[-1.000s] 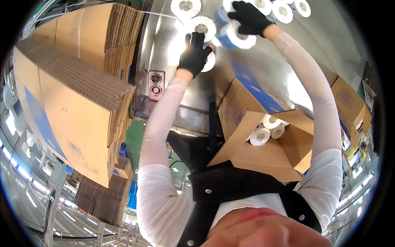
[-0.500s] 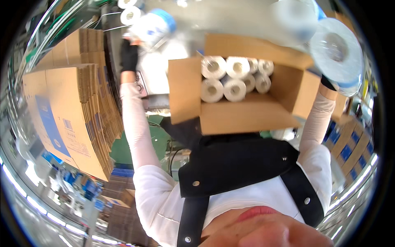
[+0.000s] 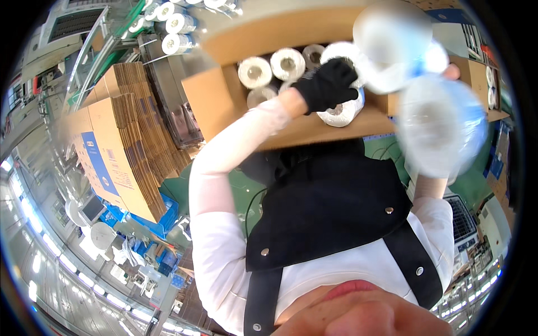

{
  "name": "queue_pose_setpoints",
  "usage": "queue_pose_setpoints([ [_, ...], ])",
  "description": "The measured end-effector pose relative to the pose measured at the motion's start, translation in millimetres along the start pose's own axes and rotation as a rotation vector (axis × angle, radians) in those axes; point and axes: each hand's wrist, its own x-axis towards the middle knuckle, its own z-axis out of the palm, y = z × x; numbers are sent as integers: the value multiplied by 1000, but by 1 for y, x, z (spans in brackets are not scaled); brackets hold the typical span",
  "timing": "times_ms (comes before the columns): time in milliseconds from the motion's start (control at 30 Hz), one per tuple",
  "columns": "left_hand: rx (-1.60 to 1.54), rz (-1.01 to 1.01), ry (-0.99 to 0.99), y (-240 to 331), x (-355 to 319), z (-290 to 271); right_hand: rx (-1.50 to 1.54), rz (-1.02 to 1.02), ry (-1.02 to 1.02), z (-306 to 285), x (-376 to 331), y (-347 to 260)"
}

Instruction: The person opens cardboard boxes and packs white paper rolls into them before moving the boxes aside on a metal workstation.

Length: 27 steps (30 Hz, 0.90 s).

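Note:
My left hand, in a black fingerless glove, reaches into an open cardboard box. Its fingers curl between two white paper rolls that stand end-up, in clear and blue wrapping, at the right of the box. Several more rolls fill the box's left part, some hidden by my forearm. Close to the camera and blurred, a pack of two large wrapped paper rolls hangs over the box's right side, held by my right hand. Only that hand's fingertips show behind the pack.
Flattened cardboard boxes stand stacked at the left. Further wrapped rolls lie on the metal table at the far left. Blue bins sit below the stack, and an open box stands at the far right.
My left hand has come from the far left with its rolls and is now inside the box, at its right part. The right hand's pack has swung nearer and lower.

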Motion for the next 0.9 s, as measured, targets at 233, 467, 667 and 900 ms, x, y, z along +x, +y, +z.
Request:
queue_pose_setpoints([
  [233, -216, -685, -382, -24, -49, 130, -1517, -14, -678, 10, 49, 72],
  [467, -952, -881, -152, -77, -48, -20, -1692, 480, -1386, 3, 104, 194],
  [667, -471, -1317, 853, -187, -236, -88, -631, 370, -764, 118, 242, 186],
  [900, -299, -1686, 636, -296, -427, -21, -1313, 236, -565, 165, 382, 360],
])
